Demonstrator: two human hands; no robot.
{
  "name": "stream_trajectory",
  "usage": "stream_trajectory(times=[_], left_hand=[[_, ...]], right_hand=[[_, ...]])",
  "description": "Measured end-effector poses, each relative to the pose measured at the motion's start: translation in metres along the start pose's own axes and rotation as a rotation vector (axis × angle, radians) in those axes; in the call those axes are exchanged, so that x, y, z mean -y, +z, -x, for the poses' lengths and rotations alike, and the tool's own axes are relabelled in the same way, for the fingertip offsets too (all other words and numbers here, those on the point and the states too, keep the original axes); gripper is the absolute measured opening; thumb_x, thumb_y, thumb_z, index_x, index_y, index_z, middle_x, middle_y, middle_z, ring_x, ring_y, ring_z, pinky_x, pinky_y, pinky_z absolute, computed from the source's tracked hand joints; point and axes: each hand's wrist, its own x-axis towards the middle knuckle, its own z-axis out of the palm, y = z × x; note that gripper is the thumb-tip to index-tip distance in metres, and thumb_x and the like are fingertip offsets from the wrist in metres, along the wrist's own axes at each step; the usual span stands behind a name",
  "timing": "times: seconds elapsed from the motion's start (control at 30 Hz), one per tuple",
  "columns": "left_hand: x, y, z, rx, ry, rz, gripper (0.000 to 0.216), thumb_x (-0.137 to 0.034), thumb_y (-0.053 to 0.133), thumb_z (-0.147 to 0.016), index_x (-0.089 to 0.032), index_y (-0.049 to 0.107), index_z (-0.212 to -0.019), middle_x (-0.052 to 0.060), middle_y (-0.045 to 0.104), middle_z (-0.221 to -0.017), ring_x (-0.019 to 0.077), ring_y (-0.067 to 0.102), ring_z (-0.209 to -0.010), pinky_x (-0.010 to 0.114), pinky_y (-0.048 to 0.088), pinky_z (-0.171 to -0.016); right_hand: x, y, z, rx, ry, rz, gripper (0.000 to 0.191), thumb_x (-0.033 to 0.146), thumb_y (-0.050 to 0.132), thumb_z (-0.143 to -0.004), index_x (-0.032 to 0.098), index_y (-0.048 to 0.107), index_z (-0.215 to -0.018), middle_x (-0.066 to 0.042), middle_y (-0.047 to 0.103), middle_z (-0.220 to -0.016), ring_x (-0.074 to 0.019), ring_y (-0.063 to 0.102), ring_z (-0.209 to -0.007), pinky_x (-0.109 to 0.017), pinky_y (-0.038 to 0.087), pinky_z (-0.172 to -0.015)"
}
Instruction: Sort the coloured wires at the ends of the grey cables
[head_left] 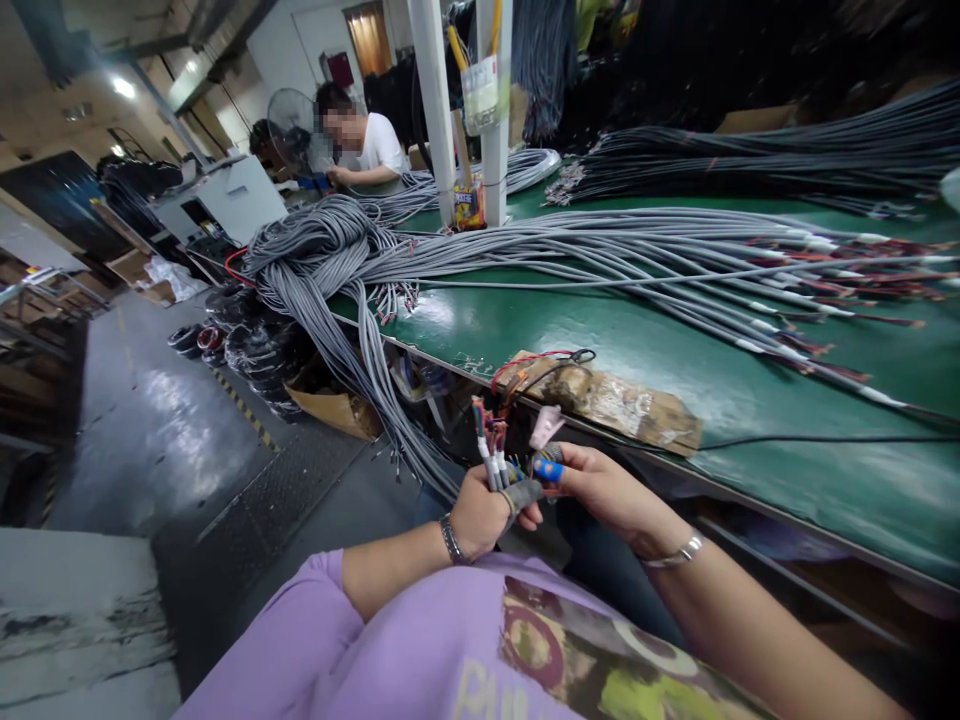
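My left hand is closed around several grey cables, whose stripped ends stand up with coloured wires fanning out. Grey tape or a finger cover wraps my left thumb. Close beside it, my right hand pinches at small thin wires between thumb and fingers; a blue band with orange dots is around one finger. What exactly the right fingertips hold is partly hidden. A pale pink scrap sticks up just behind the right fingers. Both hands are in front of the table edge.
On the green table lie long grey cables with bared ends to the right and a knotted bundle at left, hanging over the edge. A taped cardboard-covered block sits at the near edge. A co-worker sits beyond, near a fan.
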Motion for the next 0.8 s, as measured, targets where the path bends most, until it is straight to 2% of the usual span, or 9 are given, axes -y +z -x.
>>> stream_trajectory(times=[0.13, 0.23, 0.33, 0.43, 0.53, 0.63, 0.73, 0.8], left_hand=[[-0.004, -0.001, 0.001, 0.18, -0.152, -0.153, 0.042, -0.048, 0.081, -0.054, -0.011, 0.06, -0.059, 0.003, 0.06, -0.049, 0.0111, 0.054, -0.041, 0.024, 0.046, -0.046], [-0.005, -0.003, -0.001, 0.182, -0.164, -0.16, 0.044, -0.049, 0.081, -0.054, -0.011, 0.06, -0.059, 0.003, 0.06, -0.049, 0.0114, 0.054, -0.04, 0.024, 0.045, -0.044], [-0.005, -0.005, -0.003, 0.127, -0.09, -0.047, 0.046, -0.051, 0.081, -0.054, -0.011, 0.059, -0.06, 0.003, 0.06, -0.049, 0.0115, 0.053, -0.039, 0.025, 0.046, -0.044], [-0.008, -0.005, -0.003, 0.042, -0.031, 0.095, 0.045, -0.049, 0.082, -0.053, -0.011, 0.059, -0.061, 0.003, 0.06, -0.049, 0.0109, 0.053, -0.039, 0.024, 0.046, -0.043], [-0.014, -0.001, -0.004, -0.012, -0.004, 0.164, 0.043, -0.046, 0.083, -0.053, -0.011, 0.061, -0.063, 0.002, 0.059, -0.048, 0.0103, 0.052, -0.039, 0.023, 0.044, -0.043], [-0.017, 0.004, -0.006, -0.029, -0.001, 0.179, 0.043, -0.046, 0.083, -0.052, -0.011, 0.061, -0.063, 0.002, 0.059, -0.047, 0.0103, 0.052, -0.038, 0.023, 0.044, -0.042], [-0.019, 0.007, -0.01, -0.048, -0.008, 0.182, 0.044, -0.046, 0.084, -0.05, -0.011, 0.06, -0.063, 0.002, 0.059, -0.046, 0.01, 0.051, -0.037, 0.022, 0.042, -0.04], [-0.02, 0.006, -0.011, -0.053, -0.005, 0.186, 0.044, -0.046, 0.084, -0.049, -0.012, 0.06, -0.063, 0.001, 0.058, -0.045, 0.0094, 0.05, -0.037, 0.021, 0.04, -0.039]], right_hand=[[0.004, 0.001, 0.005, 0.042, -0.048, 0.254, 0.041, 0.055, 0.075, -0.068, 0.016, 0.063, -0.07, -0.001, 0.064, -0.063, -0.0126, 0.052, -0.056, -0.027, 0.043, -0.056], [0.003, -0.001, 0.009, 0.015, -0.085, 0.285, 0.04, 0.056, 0.073, -0.069, 0.017, 0.066, -0.071, -0.002, 0.066, -0.067, -0.0142, 0.055, -0.06, -0.027, 0.046, -0.06], [-0.006, -0.01, 0.008, -0.073, -0.075, 0.115, 0.04, 0.056, 0.074, -0.069, 0.017, 0.068, -0.076, -0.004, 0.068, -0.072, -0.0161, 0.06, -0.066, -0.029, 0.05, -0.067], [-0.019, -0.022, 0.002, -0.216, 0.008, -0.193, 0.042, 0.059, 0.072, -0.07, 0.019, 0.069, -0.083, -0.007, 0.072, -0.083, -0.0187, 0.065, -0.072, -0.032, 0.055, -0.071], [-0.021, -0.024, -0.007, -0.209, 0.073, -0.387, 0.04, 0.059, 0.06, -0.082, 0.02, 0.068, -0.084, -0.008, 0.071, -0.085, -0.0165, 0.065, -0.069, -0.029, 0.056, -0.064], [-0.011, -0.014, -0.016, -0.151, 0.061, -0.472, 0.036, 0.056, 0.059, -0.083, 0.02, 0.066, -0.079, -0.004, 0.067, -0.075, -0.0144, 0.062, -0.063, -0.026, 0.054, -0.06], [-0.001, -0.001, -0.022, -0.18, -0.026, -0.457, 0.034, 0.054, 0.068, -0.078, 0.02, 0.065, -0.076, 0.0, 0.06, -0.062, -0.013, 0.053, -0.055, -0.026, 0.05, -0.056], [0.0, 0.004, -0.024, -0.202, -0.085, -0.4, 0.038, 0.058, 0.067, -0.076, 0.02, 0.064, -0.074, 0.0, 0.057, -0.061, -0.0138, 0.05, -0.055, -0.028, 0.048, -0.056]])
